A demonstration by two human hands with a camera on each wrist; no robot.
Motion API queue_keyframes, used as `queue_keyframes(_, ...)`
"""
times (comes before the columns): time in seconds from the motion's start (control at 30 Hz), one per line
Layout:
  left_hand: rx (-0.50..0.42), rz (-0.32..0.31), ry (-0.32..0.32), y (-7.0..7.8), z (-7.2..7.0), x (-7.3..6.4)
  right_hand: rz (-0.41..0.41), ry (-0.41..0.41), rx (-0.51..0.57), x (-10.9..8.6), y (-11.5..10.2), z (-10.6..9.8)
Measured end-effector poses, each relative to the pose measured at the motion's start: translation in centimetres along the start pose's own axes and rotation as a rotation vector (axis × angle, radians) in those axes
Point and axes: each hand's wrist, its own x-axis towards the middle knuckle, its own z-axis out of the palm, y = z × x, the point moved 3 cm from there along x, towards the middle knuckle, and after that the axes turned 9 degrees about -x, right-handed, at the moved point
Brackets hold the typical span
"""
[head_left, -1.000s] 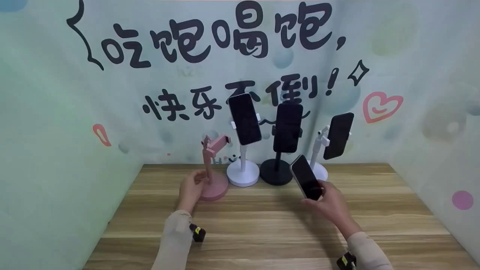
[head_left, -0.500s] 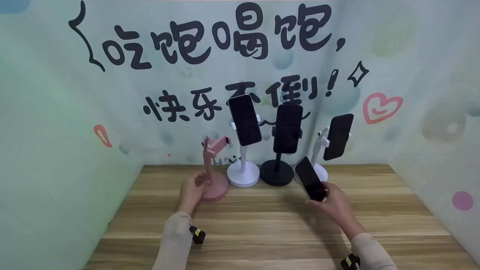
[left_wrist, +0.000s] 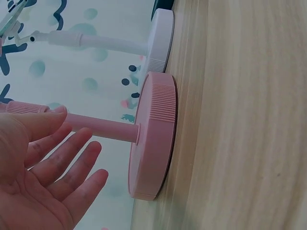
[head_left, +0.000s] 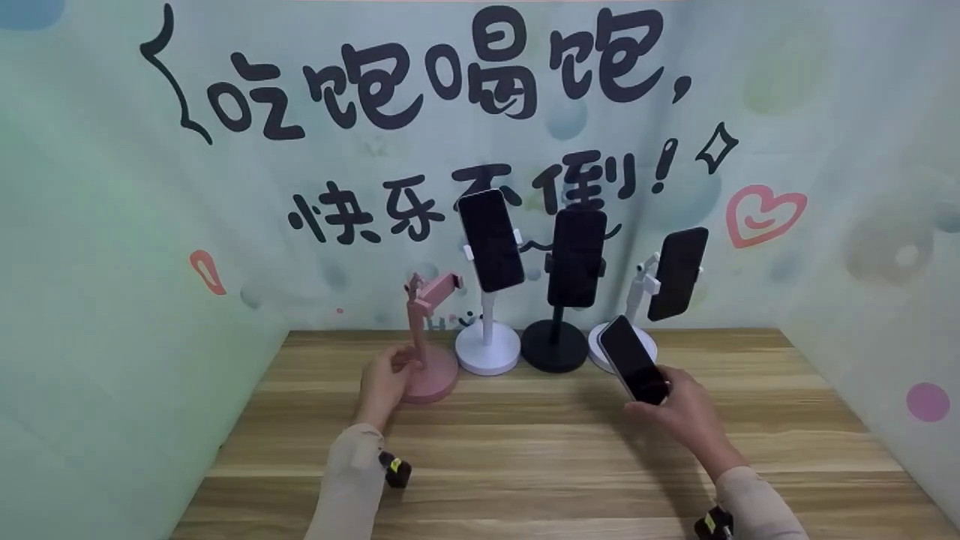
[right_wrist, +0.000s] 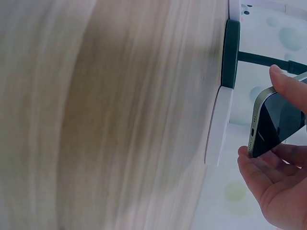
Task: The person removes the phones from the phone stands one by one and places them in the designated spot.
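Note:
My right hand point(head_left: 688, 412) holds a smartphone point(head_left: 634, 358) with a dark screen by its lower end, tilted and raised over the table. In the right wrist view, the thumb lies along one edge of the phone and the fingers along the other. My left hand point(left_wrist: 53, 167) is beside the post of a pink phone stand point(head_left: 427, 375), its fingers loosely spread and not curled round the post. That stand's clamp point(head_left: 439, 292) carries no phone. In the left wrist view, the pink base point(left_wrist: 156, 139) stands flat on the table.
Right of the pink stand is a row: a white stand point(head_left: 487, 349), a black stand point(head_left: 555, 349) and another white stand point(head_left: 600, 346), each bearing a phone. A printed cloth point(head_left: 360, 285) hangs behind the wooden table point(head_left: 525, 465).
My right hand has moved a little to the right with the smartphone, uncovering more of the right-hand white stand's base. The left hand and the pink stand have stayed in place.

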Motion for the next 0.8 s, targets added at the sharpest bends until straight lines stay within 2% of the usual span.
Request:
queue_keyframes(0.2, 0.012, -0.008, -0.015, 0.1, 0.0, -0.2, -0.007, -0.009, -0.029, -0.1, 0.5, -0.2)
queue_keyframes(0.47, 0.039, 0.02, 0.005, 0.1, -0.4, -0.3, -0.037, -0.005, -0.104, 0.1, 1.1, -0.6)
queue_keyframes(0.8, 0.037, 0.01, 0.001, 0.2, -0.3, -0.2, -0.027, -0.044, -0.116, 0.0, 2.7, -1.2)
